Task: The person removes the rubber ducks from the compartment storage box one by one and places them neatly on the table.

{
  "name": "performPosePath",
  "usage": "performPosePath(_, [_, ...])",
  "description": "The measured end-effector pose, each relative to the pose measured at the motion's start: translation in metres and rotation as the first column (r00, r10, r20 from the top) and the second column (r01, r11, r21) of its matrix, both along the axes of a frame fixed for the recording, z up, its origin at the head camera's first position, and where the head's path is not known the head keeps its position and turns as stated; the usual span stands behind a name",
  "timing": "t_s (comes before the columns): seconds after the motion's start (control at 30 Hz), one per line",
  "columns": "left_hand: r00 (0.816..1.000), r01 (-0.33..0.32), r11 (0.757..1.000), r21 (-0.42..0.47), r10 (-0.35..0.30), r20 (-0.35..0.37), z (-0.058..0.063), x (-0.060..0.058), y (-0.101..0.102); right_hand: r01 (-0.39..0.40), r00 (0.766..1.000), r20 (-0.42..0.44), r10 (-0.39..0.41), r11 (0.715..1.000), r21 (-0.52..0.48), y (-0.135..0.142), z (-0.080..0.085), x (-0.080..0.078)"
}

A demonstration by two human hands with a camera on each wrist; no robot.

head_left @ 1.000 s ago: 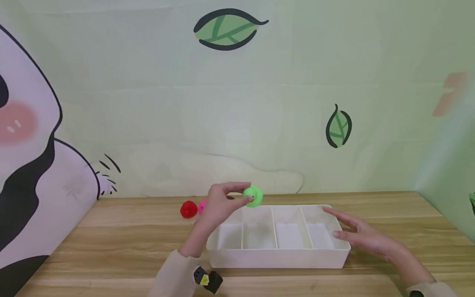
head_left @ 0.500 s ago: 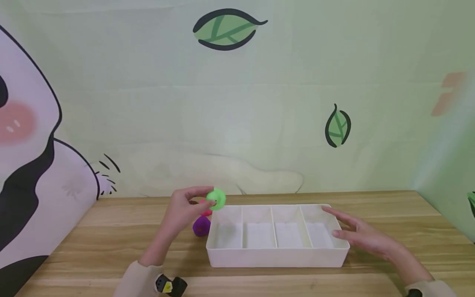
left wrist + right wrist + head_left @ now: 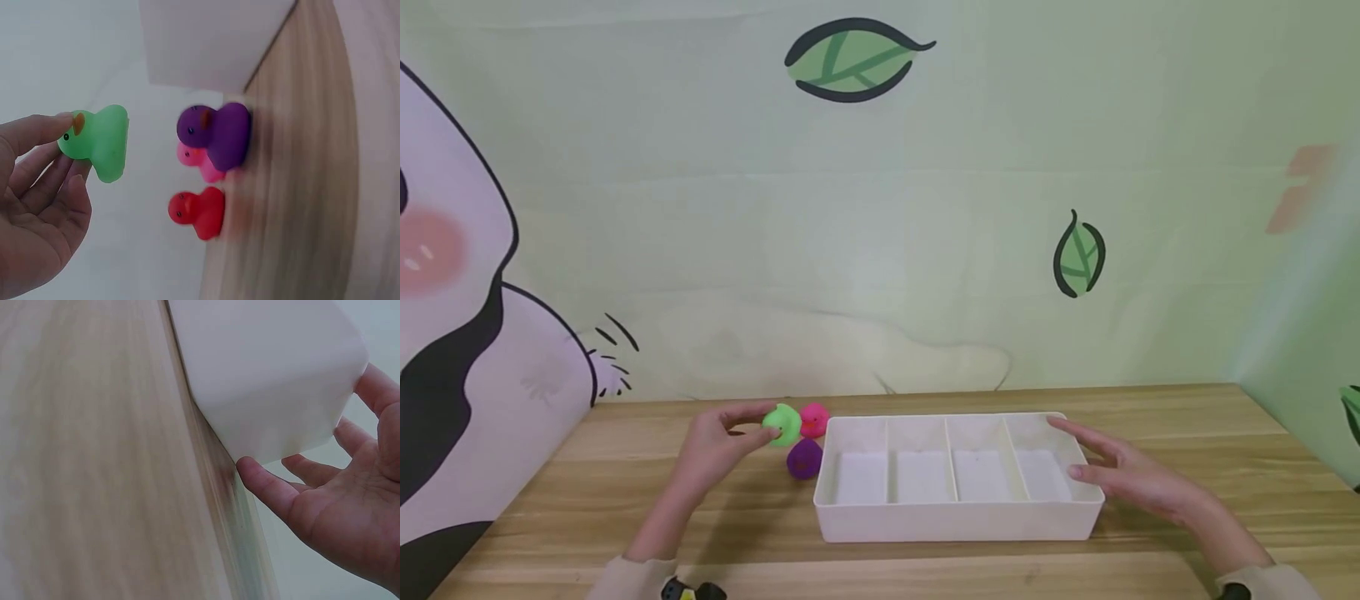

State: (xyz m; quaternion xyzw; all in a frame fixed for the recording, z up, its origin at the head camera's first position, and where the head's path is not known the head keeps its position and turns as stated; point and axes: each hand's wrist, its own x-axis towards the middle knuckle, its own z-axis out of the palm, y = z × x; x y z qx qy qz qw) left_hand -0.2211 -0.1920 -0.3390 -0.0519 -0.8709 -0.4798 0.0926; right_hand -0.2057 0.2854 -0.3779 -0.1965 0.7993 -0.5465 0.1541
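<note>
A green rubber duck (image 3: 103,140) is pinched between the thumb and fingertips of my left hand (image 3: 711,446), held above the table left of the box. Close by on the table are a purple rubber duck (image 3: 805,459) and a pink rubber duck (image 3: 814,420). A red rubber duck (image 3: 199,211) shows in the left wrist view; the head view hides it behind my left hand and the green duck. My right hand (image 3: 1138,479) rests its extended fingers and thumb against the right end of the white divided box (image 3: 955,522).
The box has several side-by-side compartments with thin dividers (image 3: 955,458), and only bare white floors show in them. It stands on a wood-grain table (image 3: 925,571). Behind rises a pale green backdrop (image 3: 880,225) printed with leaves and a panda.
My left hand has carried the green duck leftward and down, from over the box to beside the pink duck. My right hand stays at the box's right end.
</note>
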Motion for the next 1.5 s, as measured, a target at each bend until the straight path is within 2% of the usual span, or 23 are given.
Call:
performPosePath(0.4, [0.999, 0.018, 1.000, -0.013, -0.018, 0.038, -0.016, -0.007, -0.024, 0.012, 1.000, 0.001, -0.012, 1.000, 0.010, 0.001, 0.000, 0.000])
performPosePath(0.67, [0.994, 0.072, 0.993, -0.097, -0.063, 0.091, -0.027, -0.013, -0.029, 0.043, 0.998, 0.035, -0.044, 0.998, 0.045, -0.002, 0.001, -0.002])
performPosePath(0.83, [0.990, 0.111, 0.985, -0.131, -0.098, 0.105, -0.031, -0.015, -0.030, 0.043, 0.999, 0.002, -0.044, 0.997, 0.065, -0.002, 0.002, -0.001])
performPosePath(1.2, [0.979, 0.154, 0.977, -0.149, -0.130, 0.160, -0.036, -0.019, -0.032, 0.033, 0.999, 0.015, -0.033, 0.998, 0.054, 0.002, -0.002, 0.003])
performPosePath(1.33, [0.976, 0.151, 0.974, -0.171, -0.119, 0.183, -0.035, -0.021, -0.034, 0.044, 0.999, -0.016, -0.043, 0.996, 0.075, 0.001, 0.002, 0.004])
performPosePath(1.5, [0.973, 0.175, 0.971, -0.163, -0.145, 0.181, -0.033, -0.018, -0.034, 0.036, 0.999, -0.032, -0.033, 0.997, 0.072, 0.001, 0.001, 0.000])
